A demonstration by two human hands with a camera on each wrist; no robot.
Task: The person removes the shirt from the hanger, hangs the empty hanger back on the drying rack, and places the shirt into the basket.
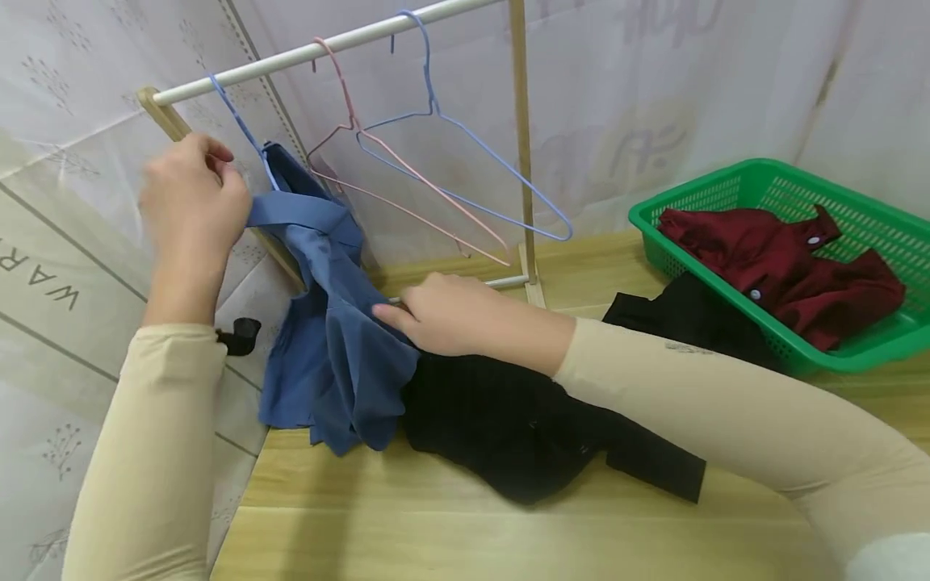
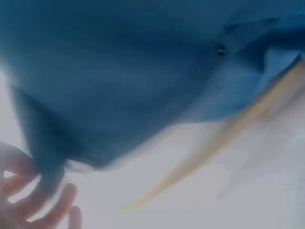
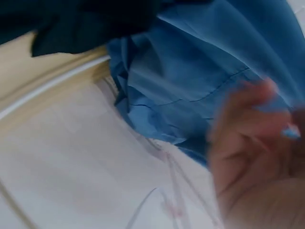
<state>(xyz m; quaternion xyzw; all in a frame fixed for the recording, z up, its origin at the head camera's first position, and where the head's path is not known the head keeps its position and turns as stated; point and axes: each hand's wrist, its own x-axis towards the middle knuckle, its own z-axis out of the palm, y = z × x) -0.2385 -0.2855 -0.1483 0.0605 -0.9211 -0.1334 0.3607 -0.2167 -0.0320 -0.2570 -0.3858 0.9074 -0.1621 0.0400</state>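
A blue shirt [image 1: 341, 298] hangs from a blue hanger [image 1: 243, 125] at the rack's left end, its lower part draping toward the wooden surface. My left hand [image 1: 192, 190] is at the shirt's upper left; in the left wrist view its fingers [image 2: 35, 205] pinch a corner of the blue cloth. A small dark button shows on the fabric there. At the shirt's right side is my right hand [image 1: 454, 315], thumb against the cloth. The right wrist view blurs this hand [image 3: 257, 152], and its hold on the fabric is unclear.
The rack's white bar [image 1: 291, 60] also carries a bare pink hanger [image 1: 407, 169] and another bare blue hanger [image 1: 494, 153]. Below lies a black garment [image 1: 508, 428] on the wooden surface [image 1: 436, 532]. At right, a green basket [image 1: 770, 169] holds a dark red garment [image 1: 792, 266] with white buttons.
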